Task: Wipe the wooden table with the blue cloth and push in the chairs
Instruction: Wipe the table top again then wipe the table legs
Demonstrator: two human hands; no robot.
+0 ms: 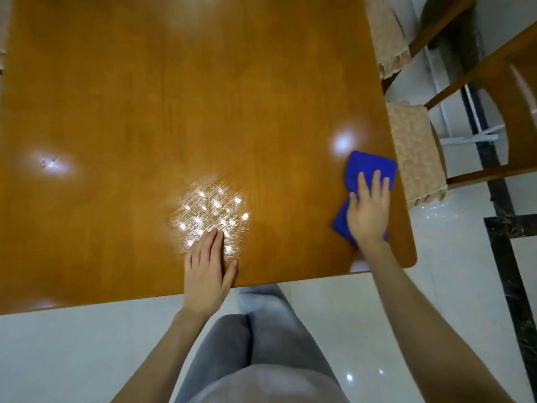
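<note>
Grey trousers [261, 359] fill the bottom of the view, the person standing at the near edge of the wooden counter [174, 97]. Both hands are well apart. Left hand [207, 271] lies flat and open on the wood near the edge, fingers together, holding nothing, its fingertips reaching into a patch of bright scratchy glare [209, 216] that may be reflected light on fine scuffs; I cannot tell whether it is residue. Right hand [367, 210] presses down with spread fingers on the blue cloth [369, 167], which lies bunched on the counter close to its right edge and near corner, part of it hidden under the palm. Two chairs with patterned seat cushions stand along that right side: the nearer chair [415, 158] sits just beside the cloth, the farther chair [386, 36] further up, and both seats appear only partly under the counter, so pushing in looks not yet done. Wiping seems to be the step in hand. Risks from here: a stroke carried outward could sweep the cloth off the edge onto the chair cushion or tiled floor [436, 257]; the bunched cloth may skip strips of wood; and the glossy tiles could let a chair slide too fast and knock the counter.
</note>
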